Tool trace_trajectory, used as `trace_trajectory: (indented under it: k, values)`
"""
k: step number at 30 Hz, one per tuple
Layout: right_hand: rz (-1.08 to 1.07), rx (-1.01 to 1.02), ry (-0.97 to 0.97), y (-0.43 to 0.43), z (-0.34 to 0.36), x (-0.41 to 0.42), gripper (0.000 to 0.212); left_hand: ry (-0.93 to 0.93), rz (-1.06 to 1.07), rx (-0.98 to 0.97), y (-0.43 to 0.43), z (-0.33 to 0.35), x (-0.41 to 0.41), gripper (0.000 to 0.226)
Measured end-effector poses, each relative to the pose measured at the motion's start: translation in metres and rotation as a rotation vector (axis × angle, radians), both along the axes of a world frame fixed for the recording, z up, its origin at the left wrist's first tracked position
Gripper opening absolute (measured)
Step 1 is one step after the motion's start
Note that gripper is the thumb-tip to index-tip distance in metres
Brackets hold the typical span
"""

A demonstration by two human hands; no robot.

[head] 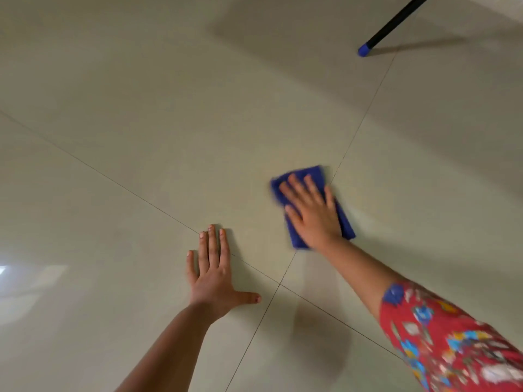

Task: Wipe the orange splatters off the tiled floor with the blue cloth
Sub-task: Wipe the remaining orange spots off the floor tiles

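Blue cloth (314, 171) lies under flat right hand (311, 213), left hand (210, 281) splayed on floor (141, 137), pole (393, 22), maybe furniture, beyond.

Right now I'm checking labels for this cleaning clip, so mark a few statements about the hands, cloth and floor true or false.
1. The right hand presses flat on the blue cloth. True.
2. The left hand holds a second cloth. False: it rests flat on the bare tiled floor, holding nothing.
3. The blue cloth is bunched into a ball. False: it lies folded flat in a rough rectangle.
4. A black pole with a blue tip meets the floor at the upper right, apart from the cloth. True.
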State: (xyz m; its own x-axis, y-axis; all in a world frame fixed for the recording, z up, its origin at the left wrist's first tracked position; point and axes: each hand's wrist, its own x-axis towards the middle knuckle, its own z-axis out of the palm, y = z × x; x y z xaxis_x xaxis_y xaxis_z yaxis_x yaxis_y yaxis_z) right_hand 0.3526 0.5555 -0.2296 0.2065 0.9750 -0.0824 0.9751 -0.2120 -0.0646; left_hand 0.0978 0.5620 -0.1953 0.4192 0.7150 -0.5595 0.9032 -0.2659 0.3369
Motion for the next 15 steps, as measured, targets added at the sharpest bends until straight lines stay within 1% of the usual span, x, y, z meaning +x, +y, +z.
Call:
trace_trajectory:
  k: [1,2,3,4,6,7,8,9,11,12,13,14,15]
  values:
    - [-0.178,-0.001,0.007,0.024,0.004,0.000,0.057,0.007,-0.001,0.006,0.000,-0.001,0.000,0.153]
    - [-0.254,-0.011,0.020,0.047,0.005,-0.014,0.057,0.015,0.001,0.011,0.000,-0.001,0.000,0.153]
    - [-0.212,-0.016,0.048,0.063,0.005,-0.038,0.057,0.022,0.000,0.009,0.000,-0.001,0.000,0.154]
    - [-0.085,-0.026,0.072,0.072,0.004,-0.069,0.057,0.026,0.000,0.011,0.000,-0.001,0.000,0.154]
    - [0.268,-0.025,0.077,0.064,-0.002,-0.114,0.055,0.034,0.001,0.014,0.001,0.000,0.000,0.154]
    - [0.364,-0.016,0.080,0.061,-0.004,-0.111,0.054,0.037,-0.003,0.002,0.001,0.001,0.001,0.154]
    - [0.370,0.003,0.070,0.063,-0.004,-0.097,0.053,0.039,-0.005,-0.001,0.001,0.002,0.001,0.154]
    - [0.262,0.018,0.069,0.068,-0.004,-0.079,0.054,0.039,-0.005,0.003,0.002,0.001,0.002,0.154]
    - [-0.116,0.014,0.084,0.081,-0.001,-0.046,0.054,0.042,-0.006,0.009,0.001,0.001,0.001,0.154]
    - [-0.209,-0.027,0.082,0.084,0.001,-0.043,0.054,0.040,-0.010,0.010,0.001,0.001,0.001,0.154]
    - [-0.177,-0.025,0.088,0.080,0.002,-0.051,0.055,0.041,-0.019,0.007,0.002,0.001,0.000,0.153]
    - [-0.030,0.001,0.089,0.069,0.003,-0.064,0.055,0.039,-0.020,0.006,0.001,0.001,0.001,0.153]
    - [0.198,-0.003,0.078,0.055,-0.001,-0.081,0.055,0.046,-0.019,0.008,0.000,0.000,-0.001,0.153]
